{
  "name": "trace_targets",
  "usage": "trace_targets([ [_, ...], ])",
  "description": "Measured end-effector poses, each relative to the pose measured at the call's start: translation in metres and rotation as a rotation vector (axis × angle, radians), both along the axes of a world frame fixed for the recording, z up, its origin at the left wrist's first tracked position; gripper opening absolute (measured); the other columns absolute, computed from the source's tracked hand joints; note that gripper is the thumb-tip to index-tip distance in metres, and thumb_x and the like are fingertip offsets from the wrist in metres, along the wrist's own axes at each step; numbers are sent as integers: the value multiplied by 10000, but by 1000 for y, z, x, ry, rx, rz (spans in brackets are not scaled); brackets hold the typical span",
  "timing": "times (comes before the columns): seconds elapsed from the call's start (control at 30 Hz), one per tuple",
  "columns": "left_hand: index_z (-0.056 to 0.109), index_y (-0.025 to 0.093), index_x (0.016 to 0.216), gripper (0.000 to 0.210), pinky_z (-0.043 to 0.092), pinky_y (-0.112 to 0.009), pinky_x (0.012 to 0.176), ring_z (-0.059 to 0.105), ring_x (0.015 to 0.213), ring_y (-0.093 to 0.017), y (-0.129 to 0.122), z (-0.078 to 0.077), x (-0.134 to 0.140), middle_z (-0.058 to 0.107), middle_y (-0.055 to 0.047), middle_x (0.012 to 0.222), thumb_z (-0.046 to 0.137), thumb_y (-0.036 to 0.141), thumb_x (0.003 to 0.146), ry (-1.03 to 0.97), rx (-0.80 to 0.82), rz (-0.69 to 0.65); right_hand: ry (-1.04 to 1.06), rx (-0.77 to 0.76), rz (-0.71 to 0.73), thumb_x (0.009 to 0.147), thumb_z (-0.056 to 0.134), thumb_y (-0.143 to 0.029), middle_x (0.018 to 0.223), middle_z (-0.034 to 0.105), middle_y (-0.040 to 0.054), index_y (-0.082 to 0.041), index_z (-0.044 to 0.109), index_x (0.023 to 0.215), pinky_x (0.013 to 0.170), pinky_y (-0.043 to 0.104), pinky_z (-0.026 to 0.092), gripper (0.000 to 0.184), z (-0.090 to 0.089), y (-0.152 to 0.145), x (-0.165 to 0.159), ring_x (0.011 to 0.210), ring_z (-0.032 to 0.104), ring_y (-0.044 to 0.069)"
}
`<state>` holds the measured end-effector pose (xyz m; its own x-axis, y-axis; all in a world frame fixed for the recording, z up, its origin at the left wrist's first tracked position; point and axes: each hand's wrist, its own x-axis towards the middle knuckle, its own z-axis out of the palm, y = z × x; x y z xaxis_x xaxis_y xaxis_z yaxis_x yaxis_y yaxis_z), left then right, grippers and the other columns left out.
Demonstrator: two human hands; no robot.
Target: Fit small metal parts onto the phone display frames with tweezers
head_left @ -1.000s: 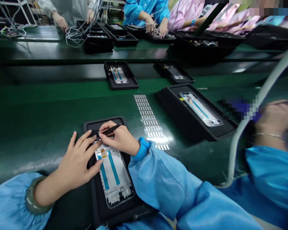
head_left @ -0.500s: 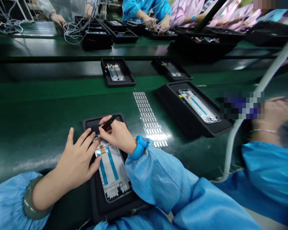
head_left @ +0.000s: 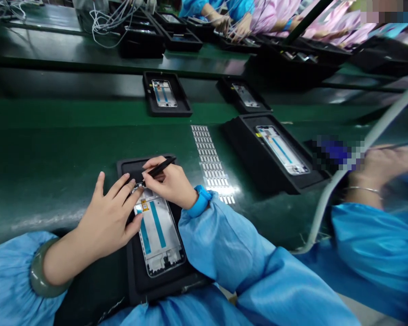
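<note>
In front of me a phone frame [head_left: 158, 235] with two blue strips lies in a black foam tray [head_left: 138, 283]. My left hand [head_left: 110, 215] has its fingers spread, the fingertips and thumb resting along the left side and top of the frame. My right hand [head_left: 168, 183] pinches a slim black pen-shaped tool [head_left: 161, 167], slanted, its lower tip down by the top end of the frame. The fingers partly hide that tip and what it touches. A small orange flex piece [head_left: 143, 205] shows just below the right fingers.
A sheet of small white labels [head_left: 207, 156] lies to the right. Beyond it sit stacked black trays [head_left: 251, 149] with another phone frame [head_left: 284, 149], and two more trays farther back. A pale tube [head_left: 329, 194] crosses at right, near a co-worker's arm [head_left: 370, 181].
The black tool leans lower and my right hand has shifted slightly right and up along the frame. My left hand stays spread on it. The whole view has shifted a little.
</note>
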<state>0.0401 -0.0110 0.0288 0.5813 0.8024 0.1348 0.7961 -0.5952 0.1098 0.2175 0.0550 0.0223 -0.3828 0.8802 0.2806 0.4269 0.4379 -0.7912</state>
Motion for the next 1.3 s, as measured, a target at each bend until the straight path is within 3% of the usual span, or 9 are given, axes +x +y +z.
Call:
trace_targets([
  [0.37,487,143,1275,482,141,-669,1059,352,1307,-343,2,-5,-4,524,-159,1299,440,384,861,-68,-29,-12,65,4,5,812,582,-250,848,651,12,-179,564,889,690,219,519,106,2,-1,6,741,637,106],
  [0.8,455,160,1294,485,154,-646,1067,339,1317,-325,1,-9,-7,503,-159,1311,446,393,868,-104,-30,-10,-59,145,87,842,586,-291,862,660,19,-191,595,889,736,234,503,111,2,-5,13,804,635,124],
  [1.3,459,161,1299,493,132,-646,1076,328,1321,-332,2,-8,-7,512,-144,1299,440,398,867,-129,-68,-5,-127,193,93,859,565,-324,872,683,25,-198,587,889,733,239,518,131,1,-9,11,814,658,133],
])
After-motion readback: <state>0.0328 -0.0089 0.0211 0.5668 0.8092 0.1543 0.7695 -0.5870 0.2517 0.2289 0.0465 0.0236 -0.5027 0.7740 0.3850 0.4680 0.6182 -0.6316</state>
